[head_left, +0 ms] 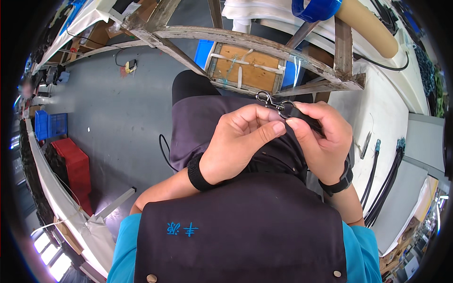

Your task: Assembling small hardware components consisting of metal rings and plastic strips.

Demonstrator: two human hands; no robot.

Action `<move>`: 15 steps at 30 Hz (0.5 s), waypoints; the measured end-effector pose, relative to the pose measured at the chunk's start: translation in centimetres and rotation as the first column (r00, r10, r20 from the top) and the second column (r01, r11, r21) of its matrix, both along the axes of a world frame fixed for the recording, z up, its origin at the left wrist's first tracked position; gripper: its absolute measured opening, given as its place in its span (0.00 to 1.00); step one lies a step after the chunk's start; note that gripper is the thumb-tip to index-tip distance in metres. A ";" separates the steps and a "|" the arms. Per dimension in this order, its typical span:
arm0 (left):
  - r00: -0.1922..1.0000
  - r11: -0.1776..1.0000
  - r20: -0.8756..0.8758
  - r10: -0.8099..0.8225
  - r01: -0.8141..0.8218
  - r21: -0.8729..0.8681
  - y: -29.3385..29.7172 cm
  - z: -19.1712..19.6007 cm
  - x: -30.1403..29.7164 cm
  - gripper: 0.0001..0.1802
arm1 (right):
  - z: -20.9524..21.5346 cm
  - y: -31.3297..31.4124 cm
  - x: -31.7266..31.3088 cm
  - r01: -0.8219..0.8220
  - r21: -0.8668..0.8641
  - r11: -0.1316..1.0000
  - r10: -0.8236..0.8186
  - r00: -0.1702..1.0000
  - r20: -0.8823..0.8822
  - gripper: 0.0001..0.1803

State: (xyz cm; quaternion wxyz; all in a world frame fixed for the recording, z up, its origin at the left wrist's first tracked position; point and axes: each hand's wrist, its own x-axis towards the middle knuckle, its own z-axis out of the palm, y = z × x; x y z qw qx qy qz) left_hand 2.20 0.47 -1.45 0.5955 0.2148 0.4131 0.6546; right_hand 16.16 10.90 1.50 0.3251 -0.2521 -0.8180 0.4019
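Your left hand (245,134) pinches the metal clip (266,98), your right hand (329,134) clamps the black strap (297,113) right of it, apparently already linked, what's left unclear.

Left of the hands (236,141), one could pass over the grey floor (122,94) until the red bin (74,165) and blue crate (51,124). At the far side, the wooden frame (217,32) stands across the way; at the right, the white surface (389,101) limits the passage.
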 end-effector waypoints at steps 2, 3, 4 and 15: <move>1.000 1.000 0.025 0.010 -0.009 -0.017 -0.1 0.3 0.2 0.06 | -0.3 0.0 -0.2 0.002 0.053 0.999 -0.002 1.000 -0.006 0.11; 0.999 0.999 0.050 0.019 -0.017 -0.034 -0.2 0.5 0.3 0.06 | -0.4 0.1 -0.2 0.002 0.053 0.999 -0.002 1.000 -0.007 0.11; 0.999 0.999 0.050 0.020 -0.018 -0.034 -0.4 0.5 0.3 0.06 | -0.5 0.2 -0.2 -0.001 0.067 0.998 0.001 1.000 0.002 0.11; 0.823 0.995 -0.563 0.073 -0.022 0.097 -1.4 0.7 -0.5 0.10 | -1.3 0.2 0.0 0.025 -0.014 1.000 -0.024 0.999 0.027 0.11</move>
